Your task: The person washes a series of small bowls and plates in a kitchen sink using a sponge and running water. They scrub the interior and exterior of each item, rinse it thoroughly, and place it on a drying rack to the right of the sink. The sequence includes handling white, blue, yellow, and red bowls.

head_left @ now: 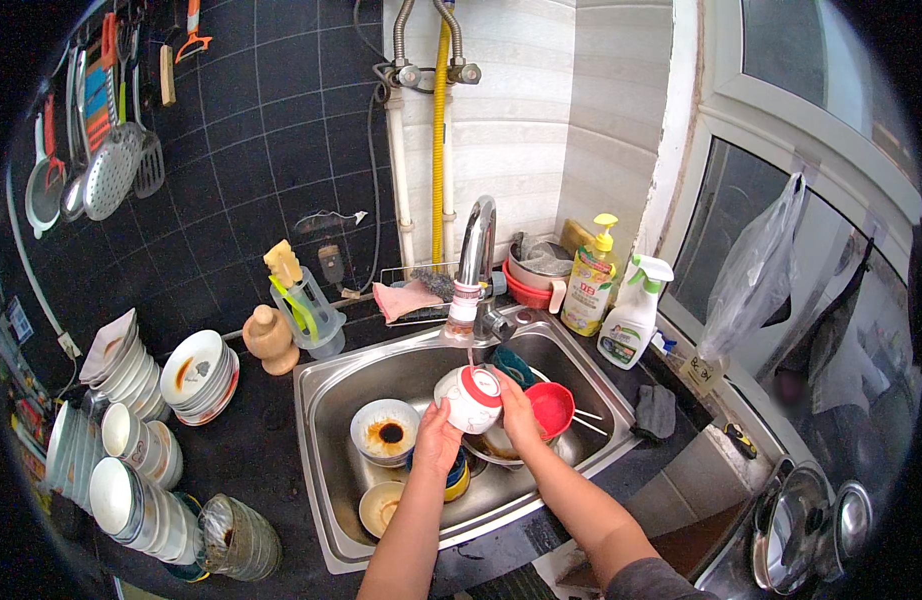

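Both hands, left hand (438,437) and right hand (516,412), clasped round a white bowl with red rim (470,398) under the faucet (474,262). Held tilted above the steel sink (326,400), near a dirty bowl (385,431).

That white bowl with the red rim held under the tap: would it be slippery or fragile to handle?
The bowl looks like glazed ceramic, so it is probably rigid and breakable if dropped into the steel sink. It sits below the tap, likely wet and slippery. Both hands, left and right, grip it, which suggests some weight.
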Motion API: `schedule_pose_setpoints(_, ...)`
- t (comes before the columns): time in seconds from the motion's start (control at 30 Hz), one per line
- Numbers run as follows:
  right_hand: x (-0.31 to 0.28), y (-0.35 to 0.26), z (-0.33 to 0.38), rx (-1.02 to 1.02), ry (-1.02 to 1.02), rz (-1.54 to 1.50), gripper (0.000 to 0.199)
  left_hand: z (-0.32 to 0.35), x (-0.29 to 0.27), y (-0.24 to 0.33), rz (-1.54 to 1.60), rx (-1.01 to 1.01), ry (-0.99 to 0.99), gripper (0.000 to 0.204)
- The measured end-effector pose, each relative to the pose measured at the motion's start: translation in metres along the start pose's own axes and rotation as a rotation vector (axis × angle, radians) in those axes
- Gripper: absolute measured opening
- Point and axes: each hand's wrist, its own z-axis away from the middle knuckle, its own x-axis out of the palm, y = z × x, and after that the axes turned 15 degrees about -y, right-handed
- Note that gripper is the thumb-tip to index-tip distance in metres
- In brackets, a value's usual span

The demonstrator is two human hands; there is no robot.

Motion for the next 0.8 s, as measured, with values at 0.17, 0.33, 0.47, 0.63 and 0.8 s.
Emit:
schedule_pose_setpoints(0.17,0.017,-0.015,0.013,-0.176,-0.11,0.434,0.034,-0.001,0.001,0.003,-0.067,0.041,0.01,0.03)
schedule_pose_setpoints(0.33,0.009,-0.014,0.004,-0.063,-0.113,0.083,0.037,0.001,0.008,0.002,-0.216,-0.07,-0.018,0.031)
schedule_pose_setpoints(0.47,0.009,-0.006,0.006,-0.042,-0.115,0.234,0.04,0.001,0.007,-0.001,-0.296,-0.031,0.003,0.028)
schedule_pose_setpoints(0.63,0.027,-0.042,0.017,-0.266,-0.289,0.603,0.037,-0.002,0.007,0.005,-0.387,0.015,0.052,0.024)
schedule_pose_setpoints(0.8,0.026,-0.055,0.013,-0.341,-0.365,0.804,0.034,0.002,-0.001,-0.006,-0.679,-0.101,-0.105,0.026)
